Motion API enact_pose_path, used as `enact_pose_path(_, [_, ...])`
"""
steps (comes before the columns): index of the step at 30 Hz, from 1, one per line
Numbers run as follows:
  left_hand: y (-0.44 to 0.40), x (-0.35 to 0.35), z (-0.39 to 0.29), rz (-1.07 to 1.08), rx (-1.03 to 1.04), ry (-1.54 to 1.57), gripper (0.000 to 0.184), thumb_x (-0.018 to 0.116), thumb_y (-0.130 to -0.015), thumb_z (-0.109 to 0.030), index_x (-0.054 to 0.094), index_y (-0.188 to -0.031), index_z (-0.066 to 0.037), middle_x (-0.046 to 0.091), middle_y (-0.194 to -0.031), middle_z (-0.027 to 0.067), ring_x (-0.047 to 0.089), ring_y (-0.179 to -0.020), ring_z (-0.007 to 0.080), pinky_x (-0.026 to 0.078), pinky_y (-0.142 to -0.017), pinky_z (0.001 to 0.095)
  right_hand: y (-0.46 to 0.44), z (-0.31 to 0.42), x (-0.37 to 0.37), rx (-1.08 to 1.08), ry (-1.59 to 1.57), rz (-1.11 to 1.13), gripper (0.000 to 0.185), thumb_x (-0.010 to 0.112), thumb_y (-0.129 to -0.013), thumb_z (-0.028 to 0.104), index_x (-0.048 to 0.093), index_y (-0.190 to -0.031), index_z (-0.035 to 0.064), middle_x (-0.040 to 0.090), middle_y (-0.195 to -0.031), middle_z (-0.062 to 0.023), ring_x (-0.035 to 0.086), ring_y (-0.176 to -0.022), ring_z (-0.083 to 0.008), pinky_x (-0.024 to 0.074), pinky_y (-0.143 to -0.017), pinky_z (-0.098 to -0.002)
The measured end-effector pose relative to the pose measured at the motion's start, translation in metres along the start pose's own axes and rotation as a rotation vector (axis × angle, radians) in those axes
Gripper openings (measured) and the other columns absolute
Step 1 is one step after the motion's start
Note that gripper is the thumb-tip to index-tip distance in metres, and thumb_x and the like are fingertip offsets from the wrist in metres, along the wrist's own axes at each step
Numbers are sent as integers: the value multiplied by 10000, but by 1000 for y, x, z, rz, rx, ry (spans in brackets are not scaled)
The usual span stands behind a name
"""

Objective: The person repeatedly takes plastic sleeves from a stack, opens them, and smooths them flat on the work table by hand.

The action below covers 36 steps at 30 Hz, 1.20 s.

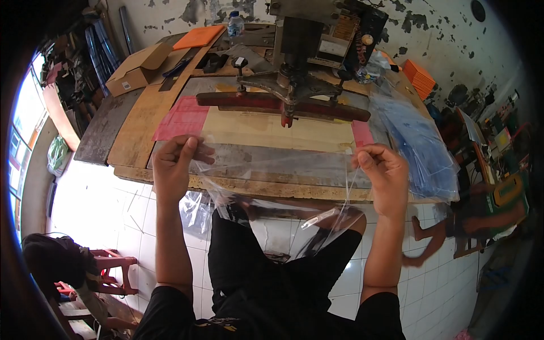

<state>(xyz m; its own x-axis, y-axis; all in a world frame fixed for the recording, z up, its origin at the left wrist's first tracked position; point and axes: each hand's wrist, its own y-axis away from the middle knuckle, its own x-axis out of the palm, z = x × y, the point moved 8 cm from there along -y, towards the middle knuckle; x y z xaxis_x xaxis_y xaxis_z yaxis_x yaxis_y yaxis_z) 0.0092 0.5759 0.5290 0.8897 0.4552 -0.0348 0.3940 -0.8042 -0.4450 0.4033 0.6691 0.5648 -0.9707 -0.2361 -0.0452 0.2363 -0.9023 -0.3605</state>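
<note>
On the near side of the press [292, 85], left hand [174, 164] and right hand [385, 173] pinch a clear plastic sheet [272, 162] between their fingers, probably to keep its top edge spread. Its long axis seems to run left-right, loose part drooping lapward. Right of the press lies piled plastic [416, 147]; farther left, a cardboard box [133, 71].

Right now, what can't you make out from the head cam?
All in the head view:
- Clear plastic sheet: its full outline, see-through against legs and floor.
- Cardboard box: inside, hidden by its flaps.
- Machine label: print too small.
- Person at right: head, lost at the dark lens edge.
</note>
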Motion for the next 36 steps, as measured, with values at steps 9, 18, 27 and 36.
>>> enact_pose_path(9, [4, 19, 14, -38, 18, -47, 196, 649, -1083, -144, 717, -1076, 40, 807, -915, 137, 787, -806, 200, 602, -762, 312, 4, -32, -13, -25, -91, -47, 179, 770, -1003, 131, 758, -1066, -37, 733, -970, -59, 657, -940, -129, 507, -875, -288])
enact_pose_path(18, [85, 58, 52, -119, 519, -475, 81, 607, -1024, 36, 655, -1039, -29, 813, -923, 114, 800, -889, 262, 614, -827, 368, 54, -108, -46, -139, 353, -210, 135, 725, -1033, 139, 731, -1030, 4, 750, -983, -63, 675, -924, -142, 503, -864, -278])
enact_pose_path(27, [121, 62, 71, -60, 571, -575, 60, 533, -1084, -19, 531, -1095, -78, 820, -989, 119, 788, -1086, 308, 515, -1061, 487, 90, -135, -28, -551, 618, -182, 42, 592, -1083, 91, 596, -1108, 58, 792, -1047, -93, 767, -1022, -252, 477, -956, -372])
enact_pose_path(36, [111, 65, 71, -172, 574, -616, 41, 512, -1111, -63, 542, -1097, -88, 811, -935, 97, 790, -972, 252, 517, -973, 440, 85, -127, -23, -552, 924, -191, 93, 479, -1132, 106, 546, -1166, 53, 794, -1084, -129, 792, -964, -250, 462, -1009, -420])
